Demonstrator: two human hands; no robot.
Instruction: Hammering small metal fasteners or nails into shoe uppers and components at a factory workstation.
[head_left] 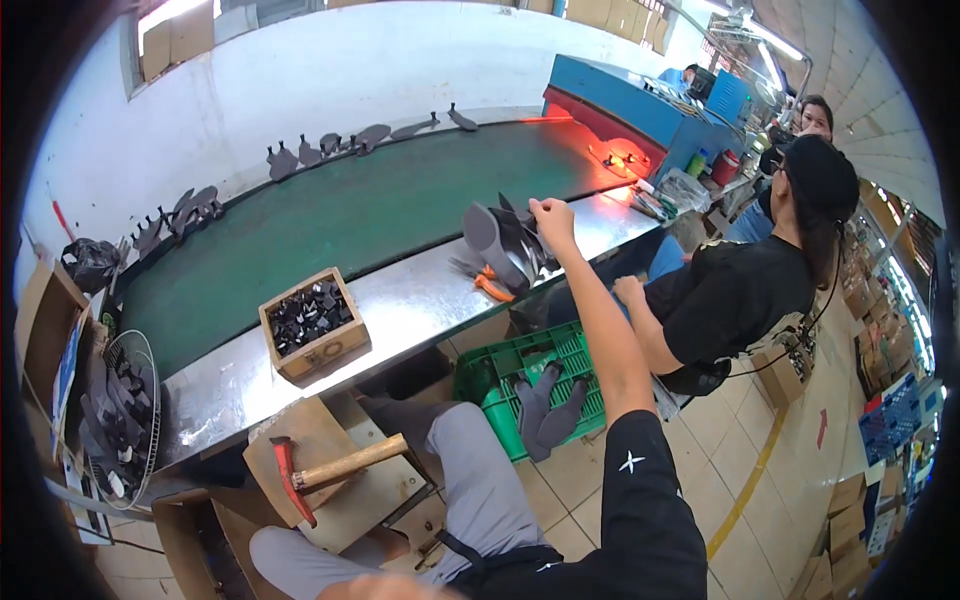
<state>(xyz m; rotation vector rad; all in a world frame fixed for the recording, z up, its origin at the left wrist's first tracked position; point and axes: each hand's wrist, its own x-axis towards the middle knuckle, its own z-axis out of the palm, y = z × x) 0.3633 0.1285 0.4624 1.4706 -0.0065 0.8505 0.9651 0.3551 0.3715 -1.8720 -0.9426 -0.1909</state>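
My right hand [553, 222] reaches out over the metal ledge, its fingers closed at the edge of a small pile of dark grey sole-shaped pieces [484, 232]. A thin dark piece [508, 208] sticks up right beside the fingertips, seemingly pinched by them. Orange-handled pliers [490, 284] lie just below the pile. Only a blurred part of my left hand [390, 588] shows at the lower edge, with its fingers out of sight. Near my lap, a hammer [345, 466] with a red head and wooden handle rests on a work block [262, 455].
A green conveyor belt [330, 235] runs behind the metal ledge [215, 400], more sole pieces along its far side. On the ledge stands a wooden box [325, 352] of small black parts. A green crate [480, 392] holds sole pieces. A co-worker [760, 290] sits at the right.
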